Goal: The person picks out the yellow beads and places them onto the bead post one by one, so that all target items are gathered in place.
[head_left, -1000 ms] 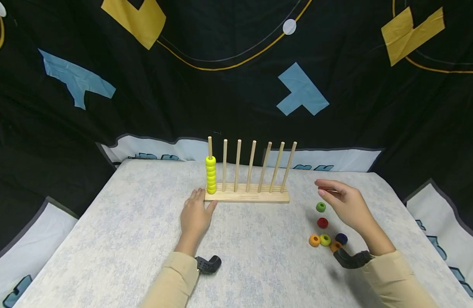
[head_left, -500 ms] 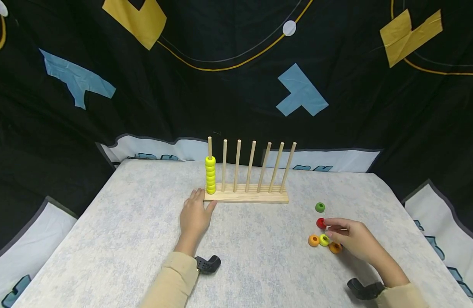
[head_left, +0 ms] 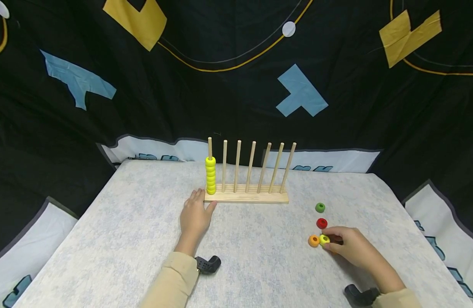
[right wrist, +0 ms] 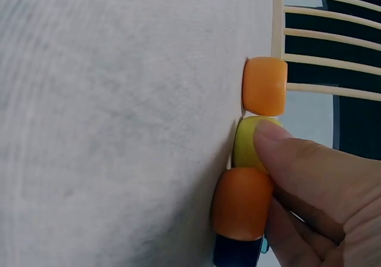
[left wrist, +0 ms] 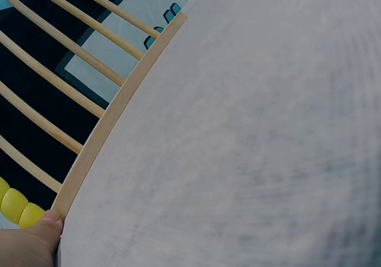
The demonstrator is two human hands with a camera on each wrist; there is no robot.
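A wooden peg stand (head_left: pixel 246 196) with several upright pegs stands at the back of the table, and yellow beads (head_left: pixel 211 175) are stacked on its leftmost peg. My left hand (head_left: pixel 195 217) holds the left end of its base, the thumb (left wrist: pixel 49 222) against the front edge. At the right, my right hand (head_left: pixel 352 246) pinches a loose yellow bead (head_left: pixel 324 240) between thumb and fingers, down at the table. Touching or close beside it are an orange bead (head_left: pixel 313 241) and a darker orange bead (right wrist: pixel 242 204), the latter mostly hidden by the hand in the head view.
A red bead (head_left: pixel 322 223) and a green bead (head_left: pixel 320 207) lie behind the right hand. Part of a dark blue bead (right wrist: pixel 238 251) shows in the right wrist view. A black curtain (head_left: pixel 236 98) hangs behind the pale table (head_left: pixel 117 239).
My right hand has come down and toward me from above the green bead, past the red one, and now pinches the yellow bead. The left hand has stayed on the stand.
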